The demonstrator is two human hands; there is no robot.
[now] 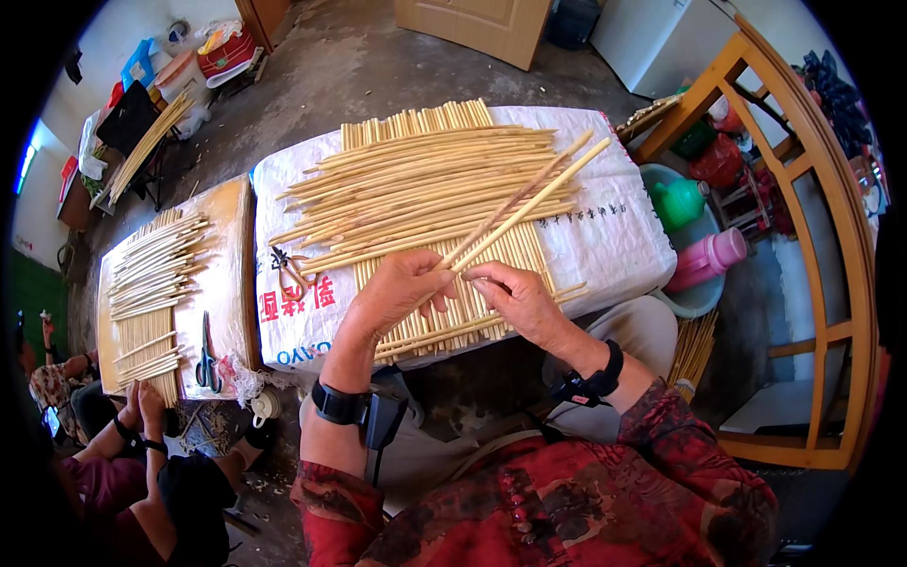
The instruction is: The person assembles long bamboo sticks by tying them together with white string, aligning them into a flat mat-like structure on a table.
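Holding brown-mottled stick [518,197] & pale stick [534,203] in L hand [402,286], w/ R hand [529,304] alongside

Pinches both narrowly btwn L thumb & fingers. Points them up & away to the right from L hand, side by side, over the stick pile [425,203]. Has R hand just right of L, thumb & fingers drawn in narrow at the near ends; can't tell if gripping either one. Wears black wrist bands [338,404] w/ small boxes, just behind each hand.

Faces, just past both hands, that same pile, laid crosswise on a mat-like stick layer [416,121] running away from the hands. Has it all on a white woven cover [624,236] w/ printing. Shows nippers [285,269], dark head & curved handles, left of L hand on same cover.

Shows, well left of L hand, a 2nd table [222,227] w/ shorter sticks [156,269], dark scissors [207,359] &, at near edge, a co-worker's hands [142,406].

Shows, right of R hand past the cover, a lt. basin [694,302] w/ green jug [677,201] & pink bottle [709,257]; farther right, a wooden frame [839,333].
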